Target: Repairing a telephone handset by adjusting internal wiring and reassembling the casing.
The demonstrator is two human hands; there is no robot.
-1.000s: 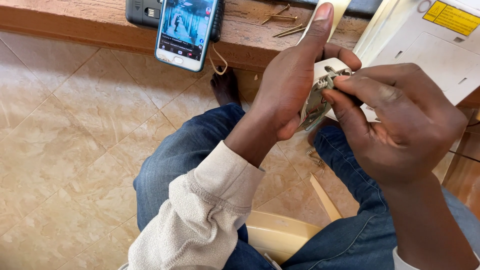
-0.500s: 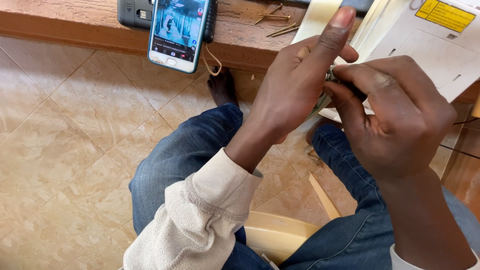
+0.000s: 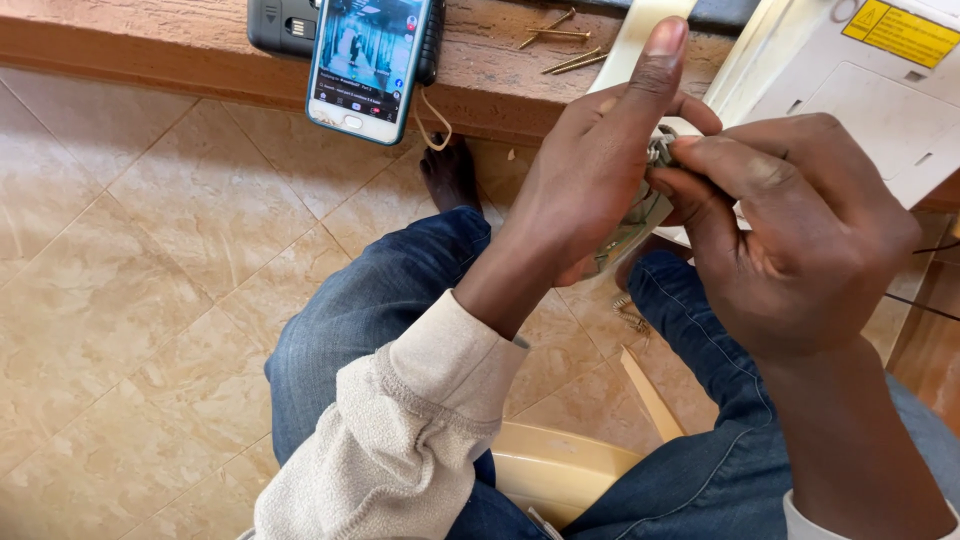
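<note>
Both my hands hold one small metal part in front of me, above my knees. My left hand wraps around it with the index finger stretched upward. My right hand pinches its upper end between thumb and fingertips. Most of the part is hidden between the palms; only a grey-green strip and a bit of bright metal show. My cream sleeve and blue jeans fill the lower view.
A wooden ledge runs along the top with a lit smartphone leaning on a black device, and several loose nails. A white machine housing stands at right. Tiled floor, a bare foot and a cream stool lie below.
My hands have risen slightly and drawn closer together, so the metal part is now more covered. The view has shifted a little; the phone sits further left than before.
</note>
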